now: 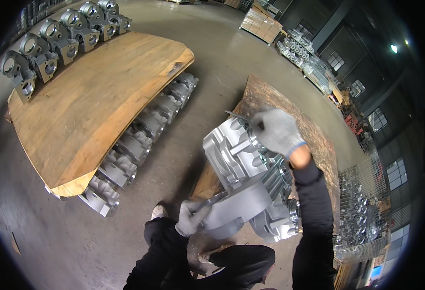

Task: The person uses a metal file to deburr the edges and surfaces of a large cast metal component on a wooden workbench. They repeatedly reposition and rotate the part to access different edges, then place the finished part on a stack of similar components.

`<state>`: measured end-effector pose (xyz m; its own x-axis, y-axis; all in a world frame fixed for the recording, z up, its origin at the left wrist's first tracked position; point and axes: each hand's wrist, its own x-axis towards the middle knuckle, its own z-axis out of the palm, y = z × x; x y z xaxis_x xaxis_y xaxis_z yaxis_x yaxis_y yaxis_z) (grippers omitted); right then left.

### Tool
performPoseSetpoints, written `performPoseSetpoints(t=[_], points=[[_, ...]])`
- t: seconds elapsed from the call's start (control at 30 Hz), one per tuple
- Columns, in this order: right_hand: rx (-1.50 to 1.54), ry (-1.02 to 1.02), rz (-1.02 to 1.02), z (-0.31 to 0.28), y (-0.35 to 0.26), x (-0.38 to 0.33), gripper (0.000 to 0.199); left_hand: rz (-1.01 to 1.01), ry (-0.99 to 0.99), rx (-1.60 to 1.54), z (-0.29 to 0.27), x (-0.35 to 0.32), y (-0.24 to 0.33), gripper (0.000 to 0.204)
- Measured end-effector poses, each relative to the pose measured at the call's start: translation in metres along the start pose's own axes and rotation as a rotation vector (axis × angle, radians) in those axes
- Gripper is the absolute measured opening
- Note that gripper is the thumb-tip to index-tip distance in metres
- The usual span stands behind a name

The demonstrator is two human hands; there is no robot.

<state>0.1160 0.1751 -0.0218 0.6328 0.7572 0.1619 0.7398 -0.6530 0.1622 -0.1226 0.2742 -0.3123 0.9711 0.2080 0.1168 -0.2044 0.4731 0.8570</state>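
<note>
A large grey metal casting (244,179) stands tilted on the edge of a rusty brown board (314,140). My left hand (191,218), in a grey knit glove, grips a thin metal tool whose tip lies against the casting's round lower flange. My right hand (276,129), also gloved, rests on top of the casting's upper end and holds a thin rod-like tool (236,115) that sticks out to the left. My dark sleeves come in from the lower edge.
A wooden board (91,101) at left covers a layer of similar castings (140,145) and carries a row of castings (52,43) along its far edge. A wire cage of metal parts (362,212) stands at right. Stacked pallets (263,21) lie farther back on the concrete floor.
</note>
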Motion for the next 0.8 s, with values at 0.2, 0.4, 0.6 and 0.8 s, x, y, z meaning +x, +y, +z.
performPoseSetpoints(t=[0.2, 0.4, 0.6, 0.8], points=[[-0.098, -0.115, 0.049, -0.018, -0.002, 0.013, 0.019, 0.022, 0.011, 0.063, 0.002, -0.001, 0.004, 0.034], [-0.007, -0.147, -0.037, -0.019, -0.011, 0.019, 0.020, 0.010, -0.010, 0.028, 0.003, 0.000, 0.014, 0.035], [-0.134, -0.072, -0.085, -0.018, -0.026, 0.015, 0.016, -0.028, -0.009, 0.011, 0.004, -0.001, 0.015, 0.032], [-0.260, -0.093, -0.001, 0.001, -0.045, 0.004, 0.015, -0.043, 0.021, -0.002, 0.005, -0.001, 0.013, 0.029]])
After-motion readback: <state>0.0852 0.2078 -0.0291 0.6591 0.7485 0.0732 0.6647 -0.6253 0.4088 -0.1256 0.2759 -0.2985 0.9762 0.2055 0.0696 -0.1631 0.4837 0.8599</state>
